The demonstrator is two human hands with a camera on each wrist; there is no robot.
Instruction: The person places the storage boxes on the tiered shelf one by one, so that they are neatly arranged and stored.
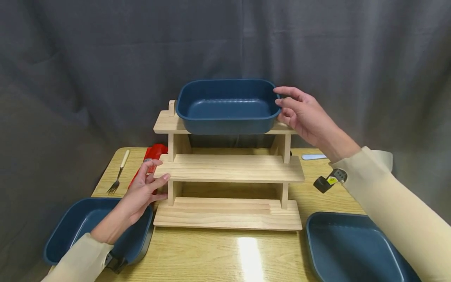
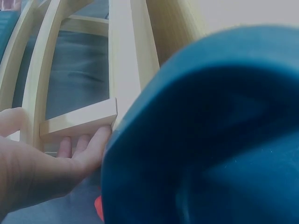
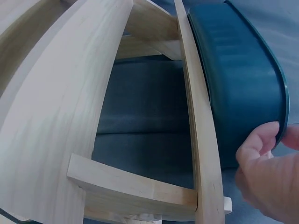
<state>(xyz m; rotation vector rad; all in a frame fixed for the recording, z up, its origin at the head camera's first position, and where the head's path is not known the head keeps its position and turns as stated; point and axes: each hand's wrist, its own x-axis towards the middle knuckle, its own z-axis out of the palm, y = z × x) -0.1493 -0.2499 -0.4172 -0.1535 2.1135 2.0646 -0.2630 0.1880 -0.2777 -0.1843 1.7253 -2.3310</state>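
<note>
A three-step wooden shelf stand [image 1: 229,168] stands on the table. On its top step sits a deep blue rectangular tub [image 1: 229,127]. My right hand [image 1: 304,113] pinches the tub's right rim; in the right wrist view, that hand [image 3: 268,170] has a fingertip against the outer wall and another finger beyond the rim. My left hand [image 1: 142,190] grips the left end of the middle step. The left wrist view shows this hand [image 2: 51,168] with its fingers under the stand's side support [image 2: 79,121].
A blue tub [image 1: 84,203] lies at the left front, under my forearm, and another blue tub [image 1: 352,250] at the right front. Behind my left hand are a red packet [image 1: 155,150] and a fork [image 1: 119,174]. A pale-blue handle [image 1: 313,156] lies right of the stand. A grey curtain [image 1: 141,58] hangs behind.
</note>
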